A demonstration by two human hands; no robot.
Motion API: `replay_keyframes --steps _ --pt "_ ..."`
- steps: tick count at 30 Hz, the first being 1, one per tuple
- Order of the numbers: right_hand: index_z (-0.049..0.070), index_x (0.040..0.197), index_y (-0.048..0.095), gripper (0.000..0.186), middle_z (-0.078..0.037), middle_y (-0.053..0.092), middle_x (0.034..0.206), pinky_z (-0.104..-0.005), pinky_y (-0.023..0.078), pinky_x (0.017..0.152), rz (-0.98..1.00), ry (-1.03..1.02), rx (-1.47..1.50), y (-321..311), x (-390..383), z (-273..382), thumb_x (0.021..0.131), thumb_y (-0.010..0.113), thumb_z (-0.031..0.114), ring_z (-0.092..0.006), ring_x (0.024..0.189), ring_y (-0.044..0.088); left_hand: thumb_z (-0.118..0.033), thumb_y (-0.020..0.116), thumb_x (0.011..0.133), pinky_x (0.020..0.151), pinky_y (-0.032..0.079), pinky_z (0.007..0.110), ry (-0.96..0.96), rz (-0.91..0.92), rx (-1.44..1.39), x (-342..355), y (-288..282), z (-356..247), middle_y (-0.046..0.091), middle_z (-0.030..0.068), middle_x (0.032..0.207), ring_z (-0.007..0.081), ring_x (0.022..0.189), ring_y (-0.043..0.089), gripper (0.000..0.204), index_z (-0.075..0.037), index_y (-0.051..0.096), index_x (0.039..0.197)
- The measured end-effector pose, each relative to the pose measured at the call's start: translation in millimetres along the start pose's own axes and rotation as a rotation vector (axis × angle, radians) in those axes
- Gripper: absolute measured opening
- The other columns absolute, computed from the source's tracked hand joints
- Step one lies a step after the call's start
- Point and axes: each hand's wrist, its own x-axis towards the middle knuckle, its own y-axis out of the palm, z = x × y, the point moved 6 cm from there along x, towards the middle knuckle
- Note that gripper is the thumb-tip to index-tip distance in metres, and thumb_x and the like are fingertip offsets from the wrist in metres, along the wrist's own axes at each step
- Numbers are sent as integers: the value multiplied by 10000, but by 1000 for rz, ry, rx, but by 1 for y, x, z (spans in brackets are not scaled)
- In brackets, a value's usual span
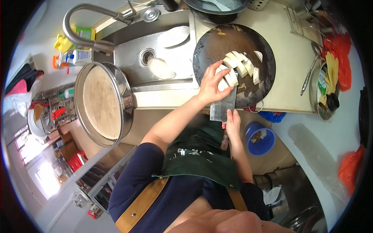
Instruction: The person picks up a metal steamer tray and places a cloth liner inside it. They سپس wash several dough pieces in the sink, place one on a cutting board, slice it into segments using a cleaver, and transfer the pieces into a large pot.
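My left hand is closed over cut white blocks near the lower left of a dark round cutting board. Just below those fingers is a wide cleaver, its blade lying partly under the pieces. My right hand grips the cleaver at the blade's lower side, and the wooden handle shows below it. More cut pieces lie loosely on the board to the right.
Left are a steel sink with two pale oblong items and a large round sieve. A dark bowl is behind the board. At right are a utensil-filled pan and red bags; a blue bucket is below.
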Motion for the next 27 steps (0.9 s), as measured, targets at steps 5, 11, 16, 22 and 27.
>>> replay_keyframes --steps 5,11,16,22,27 --pt "51 870 497 229 -15 497 624 -254 402 362 -4 22 -120 -12 -10 15 977 490 254 -105 416 472 -296 768 623 969 408 482 9 -228 -28 -13 -13 -10 456 238 1303 421 1165 465 583 -113 614 1155" --pt "25 849 451 227 -21 495 624 -248 389 368 131 -154 -254 12 -30 71 987 465 205 -84 420 446 -266 781 644 1003 370 471 -31 -361 -63 -26 -70 -24 396 260 1355 429 1215 425 643 -110 558 1226" --pt "36 816 441 231 -13 471 593 -250 396 386 433 -281 -450 117 -43 99 986 461 190 -86 431 457 -225 811 629 1023 357 473 -134 -627 49 -72 -191 -5 389 279 1356 421 1252 412 681 -82 544 1239" --pt "-9 964 463 198 -60 521 596 -289 418 415 857 -334 -601 282 -89 103 951 504 184 -142 454 515 -235 814 640 1022 381 445 -401 -843 285 -162 -343 40 422 260 1312 407 1215 445 717 -58 507 1263" --pt "-30 1011 475 145 -76 556 667 -277 428 422 966 -75 -620 371 -121 96 917 467 81 -132 467 525 -183 801 696 988 415 376 -644 -916 3 -235 -405 128 517 186 1254 284 1165 520 722 -43 469 1322"
